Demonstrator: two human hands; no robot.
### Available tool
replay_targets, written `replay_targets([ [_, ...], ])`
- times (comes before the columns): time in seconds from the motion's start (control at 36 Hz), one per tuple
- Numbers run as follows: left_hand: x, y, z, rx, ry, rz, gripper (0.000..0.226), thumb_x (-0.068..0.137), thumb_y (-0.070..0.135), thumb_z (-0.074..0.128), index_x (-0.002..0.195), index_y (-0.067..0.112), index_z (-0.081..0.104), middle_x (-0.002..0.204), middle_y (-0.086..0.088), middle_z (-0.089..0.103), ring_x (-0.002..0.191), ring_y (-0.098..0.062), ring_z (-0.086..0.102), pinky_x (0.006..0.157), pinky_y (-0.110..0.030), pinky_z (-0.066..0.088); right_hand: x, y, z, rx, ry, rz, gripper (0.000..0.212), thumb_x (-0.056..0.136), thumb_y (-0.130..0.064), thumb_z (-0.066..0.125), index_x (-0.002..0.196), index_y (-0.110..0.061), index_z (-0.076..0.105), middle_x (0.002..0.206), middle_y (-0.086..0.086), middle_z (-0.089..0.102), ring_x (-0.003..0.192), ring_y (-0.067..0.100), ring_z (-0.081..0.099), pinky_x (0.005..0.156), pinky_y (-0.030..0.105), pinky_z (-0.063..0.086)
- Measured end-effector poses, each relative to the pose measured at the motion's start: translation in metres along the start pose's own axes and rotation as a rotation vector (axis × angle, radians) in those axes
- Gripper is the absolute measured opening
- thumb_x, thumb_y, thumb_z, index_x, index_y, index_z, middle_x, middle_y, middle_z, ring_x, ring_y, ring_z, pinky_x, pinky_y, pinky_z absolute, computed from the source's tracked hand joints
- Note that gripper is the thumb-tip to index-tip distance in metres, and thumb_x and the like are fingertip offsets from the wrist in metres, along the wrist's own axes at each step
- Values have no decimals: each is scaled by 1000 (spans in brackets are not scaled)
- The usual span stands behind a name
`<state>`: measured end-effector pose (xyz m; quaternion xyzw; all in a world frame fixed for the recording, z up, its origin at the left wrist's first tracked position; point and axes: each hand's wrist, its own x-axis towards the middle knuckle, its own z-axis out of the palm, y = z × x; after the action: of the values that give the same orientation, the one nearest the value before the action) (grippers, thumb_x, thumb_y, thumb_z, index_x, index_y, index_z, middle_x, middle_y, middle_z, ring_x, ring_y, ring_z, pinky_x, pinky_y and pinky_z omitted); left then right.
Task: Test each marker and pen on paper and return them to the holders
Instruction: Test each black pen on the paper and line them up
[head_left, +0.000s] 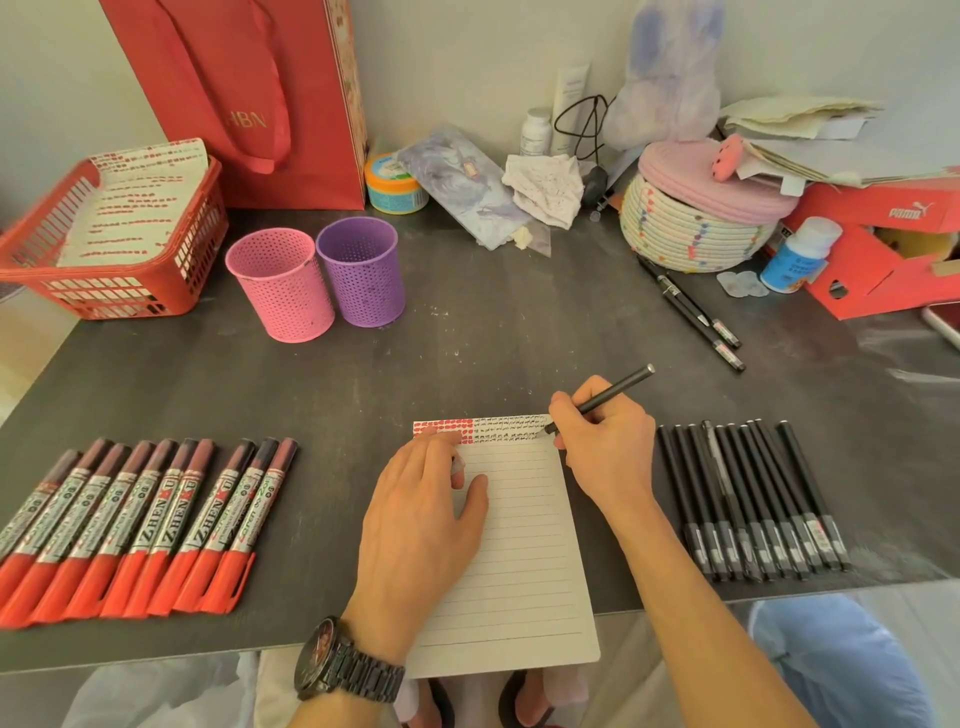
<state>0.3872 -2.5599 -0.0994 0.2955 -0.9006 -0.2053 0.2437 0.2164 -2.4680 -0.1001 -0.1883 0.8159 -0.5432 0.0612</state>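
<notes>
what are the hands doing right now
Left hand: open, resting flat on the paper.
Right hand: gripping a black pen.

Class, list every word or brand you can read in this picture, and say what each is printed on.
"HBN": red paper bag.
"PUMA": red shoebox.
"ZHEN": red-capped markers; later letters unclear.
Too small to read: the blue bottle label, print on the black pens, marks on the paper.

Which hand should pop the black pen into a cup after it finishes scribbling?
Probably the right hand: it grips the black pen, tip on the paper. The left hand presses flat on the paper, steadying it. The purple holder stands back left, yet no swap is needed.
</notes>
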Motion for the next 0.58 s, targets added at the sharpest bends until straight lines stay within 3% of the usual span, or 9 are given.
replay_targets([
  [0.42,0,-1,1,-9,-13,-2,38,87,30,69,80,32,32,100,15,59,90,-1,46,77,-19,39,-1,-4,-3,17,55,-18,28,92,-26,66,68,-21,53,54,5,64,45,6,62,53,25,49],
  [0.58,1,3,-6,-90,-1,25,17,98,34,44,83,27,38,85,13,48,81,-8,47,74,-21,37,-5,-11,-10,212,150,20,31,94,-48,67,72,-28,58,56,-1,66,44,8,57,50,18,45],
])
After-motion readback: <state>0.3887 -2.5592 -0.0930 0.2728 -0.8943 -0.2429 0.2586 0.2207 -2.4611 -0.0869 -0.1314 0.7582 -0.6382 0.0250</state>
